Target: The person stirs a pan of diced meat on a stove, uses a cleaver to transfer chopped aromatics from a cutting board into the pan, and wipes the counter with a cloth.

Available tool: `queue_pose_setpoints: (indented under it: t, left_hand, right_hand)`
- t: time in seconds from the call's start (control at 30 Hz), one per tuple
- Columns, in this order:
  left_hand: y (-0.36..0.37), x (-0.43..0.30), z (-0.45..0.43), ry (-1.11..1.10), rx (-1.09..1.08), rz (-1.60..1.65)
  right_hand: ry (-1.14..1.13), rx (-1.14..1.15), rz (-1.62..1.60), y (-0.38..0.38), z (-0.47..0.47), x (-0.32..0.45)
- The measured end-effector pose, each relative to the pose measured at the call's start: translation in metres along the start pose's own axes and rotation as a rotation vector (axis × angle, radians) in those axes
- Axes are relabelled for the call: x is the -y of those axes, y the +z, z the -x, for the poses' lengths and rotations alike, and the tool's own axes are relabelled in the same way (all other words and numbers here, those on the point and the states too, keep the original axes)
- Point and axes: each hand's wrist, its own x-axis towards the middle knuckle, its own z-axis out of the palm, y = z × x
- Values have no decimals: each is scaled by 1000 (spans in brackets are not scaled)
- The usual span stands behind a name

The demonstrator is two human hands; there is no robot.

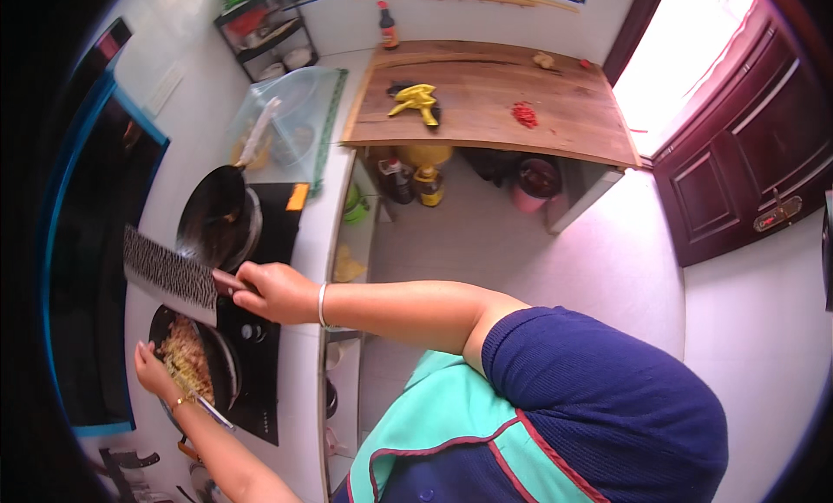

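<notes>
My right hand (276, 291) grips the wooden handle of a cleaver (172, 269) with a dark, textured blade. The blade points left, above the gap between two pans on the black cooktop (270, 366). My left hand (155, 369) is over the left rim of the lower pan, fingers slightly apart, with nothing visible between them. Chopped pinkish and yellowish food (189, 360) lies in that pan. A thin, pale-edged flat object (215, 413) shows below my left wrist, its kind unclear. The upper wok (211, 207) is dark inside, its wrapped handle pointing up.
A translucent blue cover (286, 119) stands beyond the wok. On the wooden table (475, 67) are yellow-and-black gloves or cloth (416, 103), chopped red pieces (524, 114) and a sauce bottle (387, 29). Beneath it are bottles and a pink bucket (535, 187). A dark door (748, 152) stands at right.
</notes>
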Motion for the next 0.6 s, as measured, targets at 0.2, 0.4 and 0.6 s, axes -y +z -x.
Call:
queue_pose_setpoints:
  t: [0.2, 0.4, 0.6]
  left_hand:
    - [254, -187, 81, 718, -76, -60]
    - [469, -365, 260, 581, 609, 545]
    - [575, -531, 463, 1136, 660, 314]
  right_hand:
    - [127, -310, -40, -216, 61, -51]
    - [359, -794, 253, -416, 188, -104]
    - [640, -1295, 364, -539, 334, -182]
